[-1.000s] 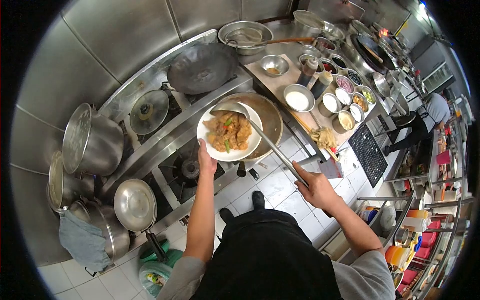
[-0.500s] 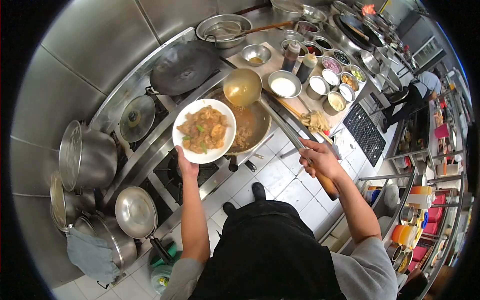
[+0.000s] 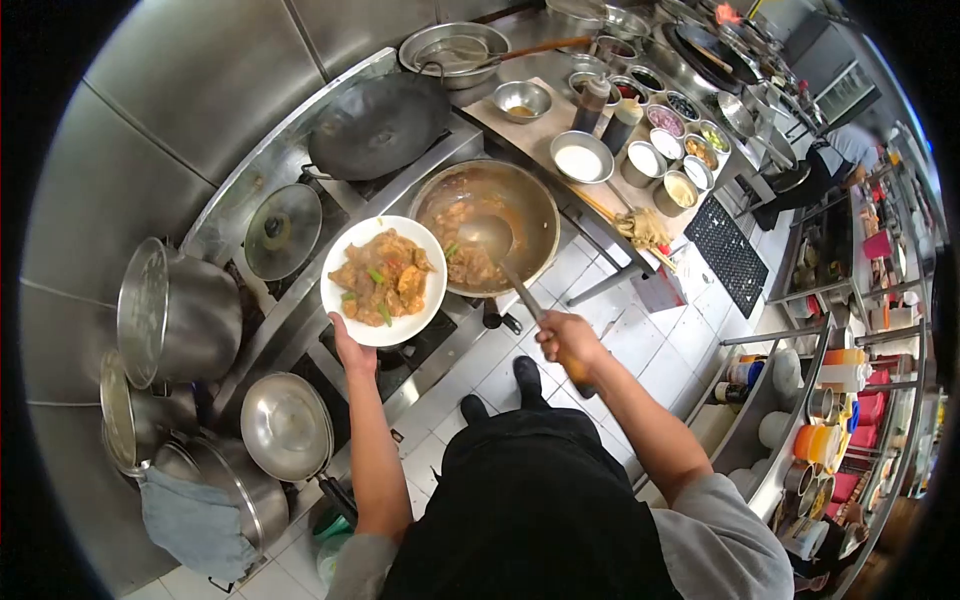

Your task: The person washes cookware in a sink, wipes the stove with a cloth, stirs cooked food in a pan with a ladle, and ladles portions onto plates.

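My left hand (image 3: 354, 347) grips the near edge of a white plate (image 3: 336, 302), holding it up just left of a wide pan. On the plate lies brown saucy meat (image 3: 380, 275) with green pieces. My right hand (image 3: 568, 345) is closed round the wooden handle of a ladle (image 3: 490, 238), whose bowl is down inside the pan (image 3: 535, 225). Brown stew with pieces of meat (image 3: 470, 270) covers part of the pan's bottom. What the ladle bowl holds is hard to make out.
Behind the plate sit a black wok (image 3: 380, 125) and a glass lid (image 3: 284, 232). Sauce bottles (image 3: 622, 124) and several ingredient bowls (image 3: 582, 157) crowd the counter to the right. Frying pans (image 3: 287, 427) and large pots (image 3: 180, 315) stand on the left. Another person (image 3: 825, 170) bends at the far right.
The ladle has gone from above the pan's far edge down into the pan, my right hand moving left and lower. The plate has shifted slightly left and down, uncovering more of the pan.
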Demonstrator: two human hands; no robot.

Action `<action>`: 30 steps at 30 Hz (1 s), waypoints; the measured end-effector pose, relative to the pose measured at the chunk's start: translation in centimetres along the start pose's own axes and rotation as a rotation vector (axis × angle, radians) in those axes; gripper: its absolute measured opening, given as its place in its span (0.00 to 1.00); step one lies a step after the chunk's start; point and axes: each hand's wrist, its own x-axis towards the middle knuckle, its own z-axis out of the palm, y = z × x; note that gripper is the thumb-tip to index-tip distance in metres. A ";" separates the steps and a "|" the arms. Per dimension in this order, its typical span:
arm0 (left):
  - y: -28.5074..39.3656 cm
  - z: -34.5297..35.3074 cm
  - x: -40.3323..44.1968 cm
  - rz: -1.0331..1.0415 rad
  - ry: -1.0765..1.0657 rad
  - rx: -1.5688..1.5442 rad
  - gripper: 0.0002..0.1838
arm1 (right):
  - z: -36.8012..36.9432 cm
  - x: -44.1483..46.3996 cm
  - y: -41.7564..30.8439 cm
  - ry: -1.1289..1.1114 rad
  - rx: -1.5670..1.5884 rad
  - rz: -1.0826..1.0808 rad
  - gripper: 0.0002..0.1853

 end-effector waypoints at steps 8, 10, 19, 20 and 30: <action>-0.2 -0.7 0.9 -0.063 -0.006 0.032 0.37 | -2.1 -4.2 -6.5 -0.121 0.211 0.096 0.04; -0.7 0.3 1.7 -0.083 -0.024 0.035 0.37 | -1.1 -6.5 -8.1 -0.103 0.109 0.027 0.05; -2.6 7.5 3.7 -0.149 -0.217 0.043 0.38 | 3.5 -16.7 -11.7 0.014 -0.470 -0.202 0.27; -2.7 8.5 3.7 -0.149 -0.244 0.058 0.38 | 3.8 -17.4 -11.4 0.018 -0.517 -0.215 0.27; -4.4 14.8 3.2 -0.209 -0.514 0.085 0.38 | 2.6 -20.0 -2.8 0.371 -1.342 -0.858 0.32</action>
